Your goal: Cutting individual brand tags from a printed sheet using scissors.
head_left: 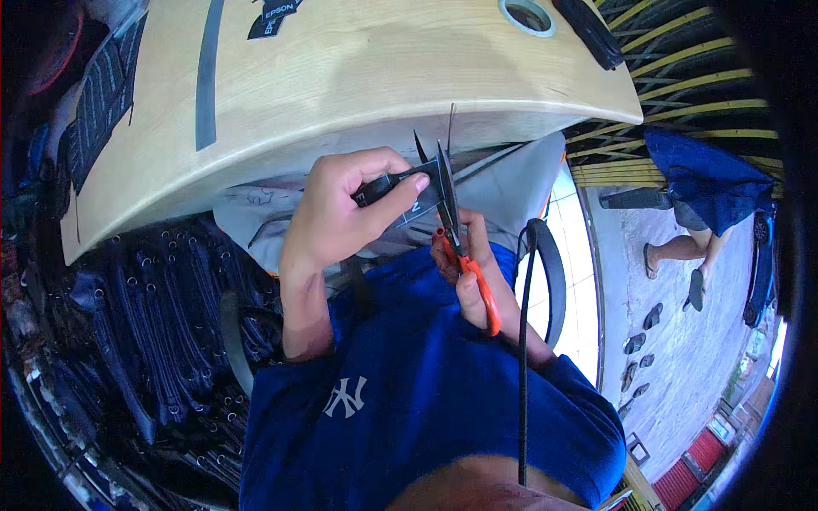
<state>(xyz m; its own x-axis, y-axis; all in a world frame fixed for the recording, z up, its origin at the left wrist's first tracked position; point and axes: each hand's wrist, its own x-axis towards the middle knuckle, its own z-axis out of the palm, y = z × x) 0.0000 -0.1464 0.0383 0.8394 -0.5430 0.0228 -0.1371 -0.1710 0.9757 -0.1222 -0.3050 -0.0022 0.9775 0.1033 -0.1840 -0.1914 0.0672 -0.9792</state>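
Note:
In front of my chest, just off the table's near edge, my left hand (336, 204) pinches a small black label piece (419, 201) with pale print and lines. Thumb and fingers clasp it, hiding part of the piece. My right hand (497, 294) is closed around the orange handles of a pair of scissors (479, 285). The dark blades point away from me and stand apart at their tips. They lie across the right end of the label; whether they have cut into it I cannot tell.
The pale wooden table (383, 77) carries a dark strip (207, 94), cut black labels (277, 15), a tape roll (527, 15) and a black case (590, 34). Labelled black material (104, 106) hangs at its left. Dark ringed straps (153, 324) lie lower left. A person (707, 179) is at right.

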